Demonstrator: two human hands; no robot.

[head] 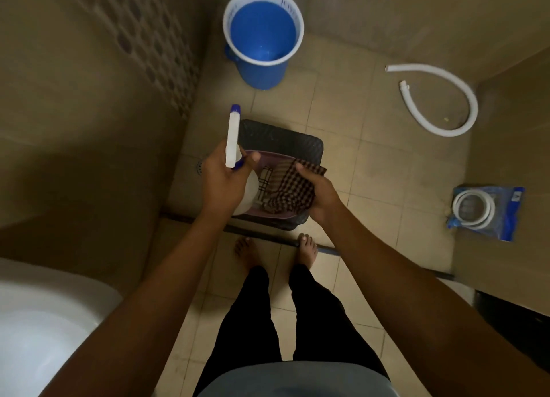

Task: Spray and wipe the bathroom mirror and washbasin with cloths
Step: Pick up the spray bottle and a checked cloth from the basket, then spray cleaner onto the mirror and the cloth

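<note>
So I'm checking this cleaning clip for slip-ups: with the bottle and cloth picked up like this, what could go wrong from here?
1. The left hand holds the spray bottle tilted, nozzle pointing away; a stray squeeze could wet the floor tiles, and the bare feet stand close by.
2. The checked cloth in the right hand hangs into the purple basin over a second cloth; lifting might drag that one out.

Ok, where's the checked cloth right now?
In the head view, centre frame: the right hand grips the checked cloth over the pink basket, right beside the spray bottle.
</note>
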